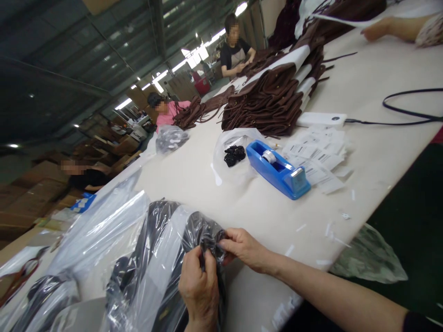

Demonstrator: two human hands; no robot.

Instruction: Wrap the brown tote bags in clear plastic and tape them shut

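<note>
A dark bag [173,276] in clear plastic wrapping, with a pale band across it, lies at the near side of the table. My left hand [200,283] is closed, thumb and fingers pinching the gathered plastic at its upper right end. Close beside it, my right hand [244,249] pinches the same bunched plastic from the right. What exactly lies inside the folds between my fingertips is hidden. Beyond my hands stands a blue tape dispenser [277,170]. To its left, small black pieces [234,155] lie in an open clear plastic bag [221,173].
Printed labels [318,157] spread behind the dispenser, near a white device [321,120] with a black cable. Brown leather bags [263,101] are stacked farther back. Clear plastic sleeves [100,235] lie left. Another person's hand [384,28] reaches in at upper right; several co-workers sit beyond.
</note>
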